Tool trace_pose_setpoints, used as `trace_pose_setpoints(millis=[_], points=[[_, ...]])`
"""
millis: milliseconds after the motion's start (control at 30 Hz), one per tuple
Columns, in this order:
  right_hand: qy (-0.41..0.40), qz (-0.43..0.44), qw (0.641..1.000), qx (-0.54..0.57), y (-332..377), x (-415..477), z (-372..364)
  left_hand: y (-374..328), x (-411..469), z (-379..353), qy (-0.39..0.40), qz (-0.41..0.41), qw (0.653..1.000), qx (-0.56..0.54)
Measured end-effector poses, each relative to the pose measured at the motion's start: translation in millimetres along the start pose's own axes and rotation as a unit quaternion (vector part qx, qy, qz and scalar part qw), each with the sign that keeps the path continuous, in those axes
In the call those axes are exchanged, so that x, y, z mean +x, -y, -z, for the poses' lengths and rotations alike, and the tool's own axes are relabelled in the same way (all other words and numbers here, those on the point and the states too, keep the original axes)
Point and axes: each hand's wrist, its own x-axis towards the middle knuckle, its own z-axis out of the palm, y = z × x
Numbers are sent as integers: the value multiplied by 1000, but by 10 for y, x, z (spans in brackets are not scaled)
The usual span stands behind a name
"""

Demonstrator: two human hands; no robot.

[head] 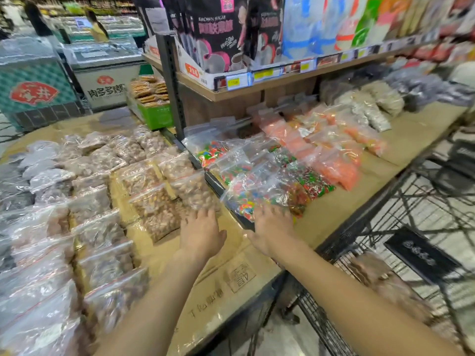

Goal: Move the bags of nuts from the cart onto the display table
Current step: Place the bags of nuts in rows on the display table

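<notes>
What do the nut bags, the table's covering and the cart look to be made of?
Nut bags: clear glossy plastic film, judging by the glare and visible contents, with red zip lines.
Table covering: matte brown cardboard, probably flattened boxes, given the printed marks and seams.
Cart: black wire, likely coated metal, seen as an open grid.

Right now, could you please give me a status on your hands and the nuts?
Left hand open beside a nut bag on the display table. Right hand open, touching a candy bag. More nuts wait in the cart.
</notes>
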Motion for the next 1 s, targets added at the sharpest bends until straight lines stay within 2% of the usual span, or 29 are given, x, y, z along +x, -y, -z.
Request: trace_pose_setpoints(millis=[400,700,1000], points=[[-22,-100,993,60,-1660,-424,-125,-1762,201,-80,-9,-122,992,38],[-7,-191,977,97,-2904,-724,-440,-3142,199,-345,36,-204,976,74],[-1,-285,948,139,-3658,-966,-879,-4048,276,-683,74,-280,953,89]])
